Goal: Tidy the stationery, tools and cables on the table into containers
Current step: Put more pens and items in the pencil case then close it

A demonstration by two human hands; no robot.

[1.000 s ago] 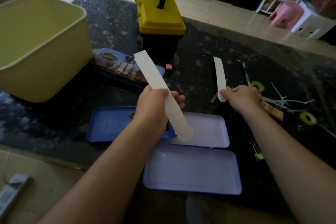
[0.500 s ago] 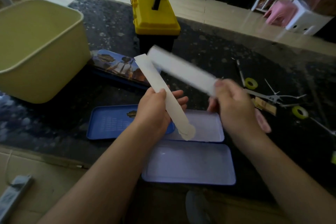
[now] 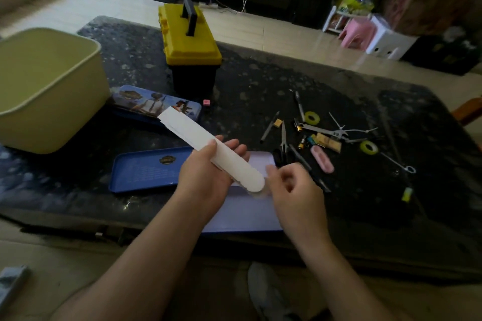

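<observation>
Now that the second strip has come across from my right grip [image 3: 294,187], both white strips [image 3: 208,146] sit stacked in my left grip [image 3: 206,177], thumb clamped over them, centre frame above the open lilac pencil tin [image 3: 260,160]. Right grip is loosely curled and looks empty, just beside their rounded end. Judged next: the pair goes into the tin.

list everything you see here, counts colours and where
table: 1, dark speckled, under everything
bin: 1, pale yellow-green, table's left
toolbox: 1, yellow and black, far centre
tin: 1, blue printed, beside bin
tray: 1, blue, near left
case: 1, lilac, under hands
strips: apparently 2, white, stacked, held
tape rolls: 2, yellow-green, right
pens: at least 2, dark, right of centre
hands: 2; left hand holds strips, right hand curled beside their end
</observation>
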